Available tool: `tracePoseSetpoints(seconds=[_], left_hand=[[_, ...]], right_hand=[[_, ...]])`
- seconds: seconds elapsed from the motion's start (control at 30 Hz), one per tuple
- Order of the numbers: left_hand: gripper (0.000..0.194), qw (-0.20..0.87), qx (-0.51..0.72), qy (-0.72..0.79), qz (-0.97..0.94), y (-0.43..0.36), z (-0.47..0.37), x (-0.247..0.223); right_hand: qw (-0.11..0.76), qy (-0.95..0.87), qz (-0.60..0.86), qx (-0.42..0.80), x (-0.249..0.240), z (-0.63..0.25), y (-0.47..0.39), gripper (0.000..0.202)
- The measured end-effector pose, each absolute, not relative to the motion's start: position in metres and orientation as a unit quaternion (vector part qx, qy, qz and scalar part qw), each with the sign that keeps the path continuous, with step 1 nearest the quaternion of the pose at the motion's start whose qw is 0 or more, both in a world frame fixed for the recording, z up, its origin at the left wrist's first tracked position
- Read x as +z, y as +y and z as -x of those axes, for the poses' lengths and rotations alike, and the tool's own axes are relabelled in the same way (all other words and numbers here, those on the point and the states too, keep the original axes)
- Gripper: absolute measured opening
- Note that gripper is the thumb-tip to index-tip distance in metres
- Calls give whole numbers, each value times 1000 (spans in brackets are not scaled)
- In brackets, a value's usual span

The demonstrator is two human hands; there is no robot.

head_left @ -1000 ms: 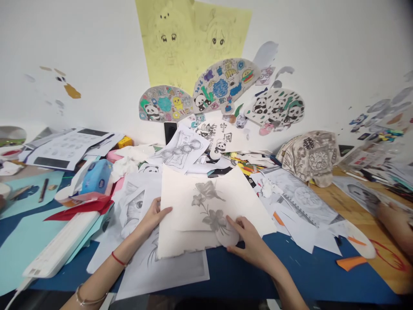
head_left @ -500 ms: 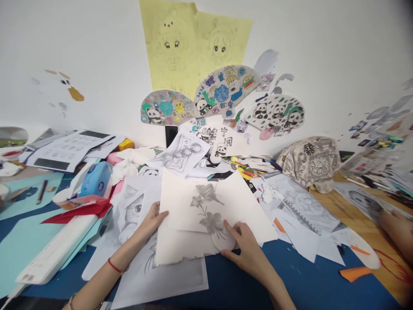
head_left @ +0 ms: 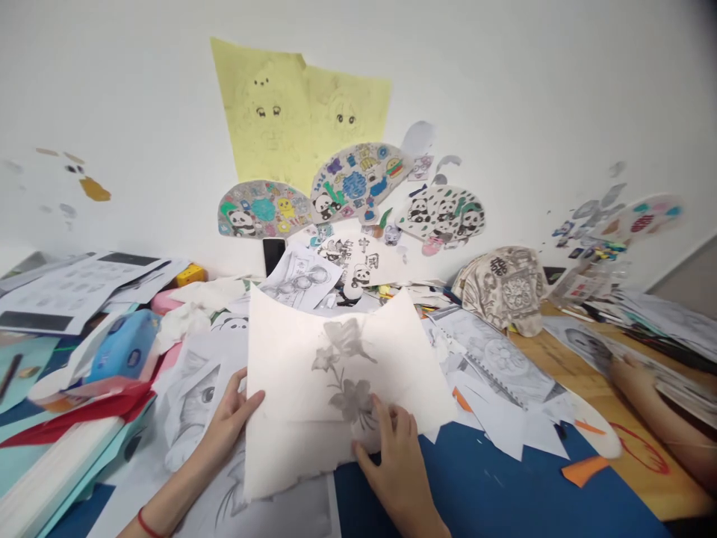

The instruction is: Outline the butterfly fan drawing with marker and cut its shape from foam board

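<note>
A cream sheet of paper (head_left: 280, 381) with a concave top and a ragged lower edge is held up in front of me. Grey flowers (head_left: 352, 400) are drawn on its middle and right part. My left hand (head_left: 232, 415) grips the sheet's left edge, thumb in front and the other fingers behind. At the lower right, my right hand (head_left: 395, 456) has thumb and fingers closed on the sheet beside the lowest flower. A small rounded pale part lies under those fingers; whether it is a separate piece I cannot tell.
Pencil drawings (head_left: 190, 396) lie beneath on the blue table cover (head_left: 493, 486). To the left are a blue tissue pack (head_left: 126, 347) and a long white bar (head_left: 50, 467). A spiral sketchbook (head_left: 498, 355) and orange scraps (head_left: 585, 471) lie right. Another person's hand (head_left: 635, 381) rests on a drawing.
My view has turned right and slightly up, so the scene sits further left and lower. The sheet stands a little more upright, and both hands keep hold of it.
</note>
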State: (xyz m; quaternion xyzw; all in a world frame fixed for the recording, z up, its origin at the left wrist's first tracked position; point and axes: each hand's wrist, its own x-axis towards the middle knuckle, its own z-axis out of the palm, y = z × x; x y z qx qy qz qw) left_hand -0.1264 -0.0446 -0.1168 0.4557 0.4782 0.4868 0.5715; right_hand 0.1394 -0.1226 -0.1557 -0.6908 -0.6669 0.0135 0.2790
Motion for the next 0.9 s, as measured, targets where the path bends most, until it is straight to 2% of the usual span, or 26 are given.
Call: tracePoseSetpoints(seconds=[0.13,0.23,0.37,0.5,0.57,0.7,0.73,0.8,0.9], left_hand=[[65,530,512,483,-472,-34,111,-97],[61,474,589,460,-466,-11,106,-69],[47,388,743,356,-414,30,97,-16],[43,385,796,252,-394,58,56,19],[42,419,786,235,-389,60,20,18],[35,512,712,230,-422,47,-60,-5],[33,520,694,227,-444,44,-77,-10],[32,494,675,209,-506,45,-103,-11],[30,361,686,190,-603,71,-133,9]], right_hand=[[326,-627,708,8,-150,-164,-128,71],[325,-584,744,-4,-148,-204,-136,71],[283,-546,789,-5,-154,-259,-138,68],[300,-521,799,-18,-153,-294,-127,67],[368,-525,767,36,-139,-302,-117,69],[570,-501,574,308,-78,-317,-82,78],[616,-475,529,340,-61,-326,-70,80],[704,-414,492,303,-33,-351,-44,86],[759,-351,535,119,-21,-399,-12,90]])
